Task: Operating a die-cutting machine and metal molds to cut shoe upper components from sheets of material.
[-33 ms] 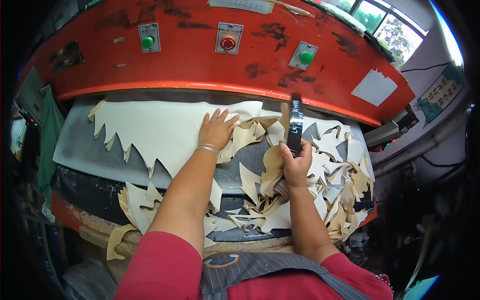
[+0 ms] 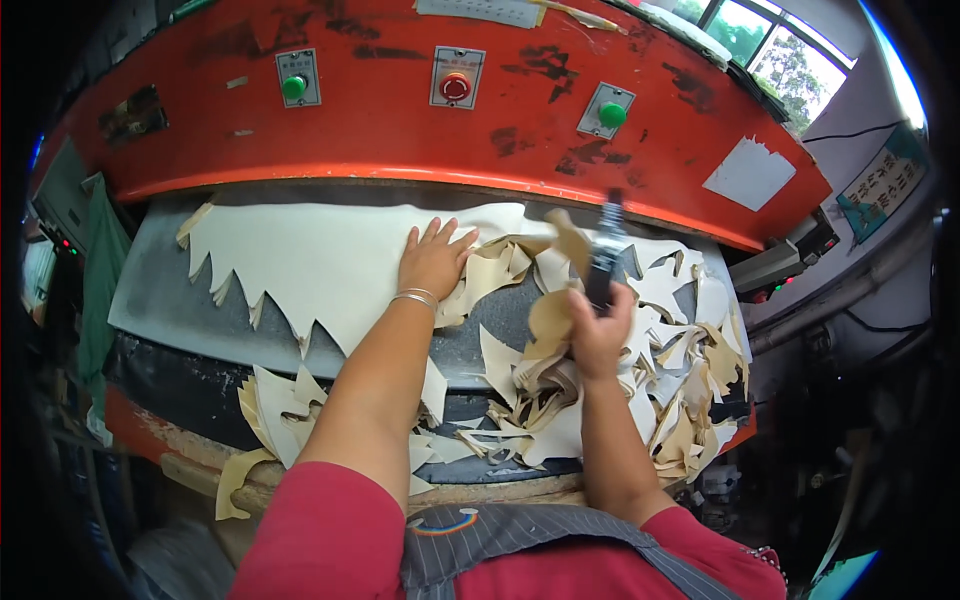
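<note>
My left hand (image 2: 435,262) lies flat with fingers spread on the right part of a layered cream sheet (image 2: 290,250), whose lower edge is cut into jagged points. My right hand (image 2: 602,335) is wrapped round a dark, narrow tool, apparently a black cutting die (image 2: 604,265) with pale markings, held upright and smeared by motion. Beside it a tan offcut (image 2: 570,240) is blurred too; whether the hand touches it I cannot tell. Curled cream offcuts (image 2: 480,285) lie between my hands.
A red press beam (image 2: 380,130) with two green buttons and a red one spans the back. Cut scraps (image 2: 690,370) heap up on the right of the grey cutting bed (image 2: 170,290). More scraps (image 2: 285,410) hang over the front edge, left of my left arm.
My right hand has shifted slightly right with the cutting die, which has turned and now leans right. The tan offcut beside it has moved. My left hand stays put.
</note>
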Demonstrator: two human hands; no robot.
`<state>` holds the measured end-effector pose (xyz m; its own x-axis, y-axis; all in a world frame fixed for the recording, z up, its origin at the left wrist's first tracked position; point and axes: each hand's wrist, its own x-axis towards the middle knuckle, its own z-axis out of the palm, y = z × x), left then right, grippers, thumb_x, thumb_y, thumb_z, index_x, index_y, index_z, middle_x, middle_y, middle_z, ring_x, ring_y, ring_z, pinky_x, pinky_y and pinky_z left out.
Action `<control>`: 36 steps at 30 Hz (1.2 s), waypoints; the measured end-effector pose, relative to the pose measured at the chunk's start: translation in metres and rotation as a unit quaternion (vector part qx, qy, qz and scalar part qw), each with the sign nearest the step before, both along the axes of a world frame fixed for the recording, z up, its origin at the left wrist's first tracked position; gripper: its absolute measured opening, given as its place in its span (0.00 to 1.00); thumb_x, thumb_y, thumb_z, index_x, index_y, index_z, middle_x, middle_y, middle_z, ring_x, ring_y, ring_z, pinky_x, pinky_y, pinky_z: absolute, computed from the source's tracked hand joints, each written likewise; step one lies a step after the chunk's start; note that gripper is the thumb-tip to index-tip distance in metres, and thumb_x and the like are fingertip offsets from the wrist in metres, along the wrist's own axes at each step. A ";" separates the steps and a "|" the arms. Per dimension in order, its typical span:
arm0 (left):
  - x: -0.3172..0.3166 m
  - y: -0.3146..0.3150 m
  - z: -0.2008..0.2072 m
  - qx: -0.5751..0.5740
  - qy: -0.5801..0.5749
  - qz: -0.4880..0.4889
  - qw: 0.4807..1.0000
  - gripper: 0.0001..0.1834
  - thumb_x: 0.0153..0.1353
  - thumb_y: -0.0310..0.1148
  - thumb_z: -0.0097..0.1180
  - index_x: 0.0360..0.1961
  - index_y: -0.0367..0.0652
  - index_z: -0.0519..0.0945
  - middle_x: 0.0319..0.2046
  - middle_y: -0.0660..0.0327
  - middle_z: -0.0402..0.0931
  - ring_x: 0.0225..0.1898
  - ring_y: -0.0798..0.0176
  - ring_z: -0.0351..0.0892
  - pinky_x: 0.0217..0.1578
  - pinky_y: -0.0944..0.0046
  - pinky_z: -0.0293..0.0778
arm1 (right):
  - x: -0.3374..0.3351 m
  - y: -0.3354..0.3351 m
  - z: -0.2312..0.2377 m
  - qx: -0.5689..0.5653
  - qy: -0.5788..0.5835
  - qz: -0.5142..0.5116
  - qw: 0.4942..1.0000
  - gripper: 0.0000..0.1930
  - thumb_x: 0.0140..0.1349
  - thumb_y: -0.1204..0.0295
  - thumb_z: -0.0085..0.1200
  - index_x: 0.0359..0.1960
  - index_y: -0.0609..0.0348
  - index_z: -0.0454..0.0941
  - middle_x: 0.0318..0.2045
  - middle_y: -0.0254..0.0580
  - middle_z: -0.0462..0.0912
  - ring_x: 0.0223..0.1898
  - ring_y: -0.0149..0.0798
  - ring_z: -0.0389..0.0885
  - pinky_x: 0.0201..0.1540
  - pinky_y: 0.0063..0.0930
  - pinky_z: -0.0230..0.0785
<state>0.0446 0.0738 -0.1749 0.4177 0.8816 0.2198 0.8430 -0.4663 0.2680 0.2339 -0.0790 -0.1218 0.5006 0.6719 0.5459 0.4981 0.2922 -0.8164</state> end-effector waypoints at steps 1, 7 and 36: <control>-0.009 0.003 -0.002 0.000 0.009 0.009 1.000 0.21 0.65 0.46 0.37 0.60 0.71 0.65 0.64 0.65 0.57 0.66 0.60 0.51 0.65 0.50 0.46 | -0.012 -0.015 0.021 0.003 0.077 -0.041 0.996 0.20 0.49 0.70 0.63 0.40 0.61 0.68 0.34 0.34 0.69 0.33 0.28 0.68 0.37 0.23 0.64; 0.009 0.003 0.000 0.009 0.003 0.104 0.995 0.21 0.66 0.46 0.35 0.60 0.68 0.66 0.64 0.64 0.57 0.67 0.56 0.50 0.64 0.49 0.44 | 0.059 -0.149 0.110 -0.011 -0.301 0.031 0.953 0.29 0.39 0.68 0.71 0.41 0.60 0.66 0.30 0.39 0.68 0.34 0.38 0.69 0.39 0.31 0.64; 0.008 0.025 -0.007 -0.276 -0.608 -0.011 0.744 0.07 0.61 0.33 0.52 0.27 0.44 0.75 0.22 0.67 0.76 0.28 0.71 0.73 0.45 0.63 0.67 | -0.007 0.149 -0.041 -0.342 -0.495 0.140 0.786 0.24 0.61 0.68 0.35 0.61 0.58 0.60 0.61 0.48 0.61 0.63 0.46 0.58 0.61 0.41 0.54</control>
<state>0.0522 0.0992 -0.1817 0.2221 0.9735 0.0539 -0.1867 -0.0118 0.9824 0.2265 0.0696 -0.1630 -0.1628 0.9859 0.0377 0.9828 0.1655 -0.0825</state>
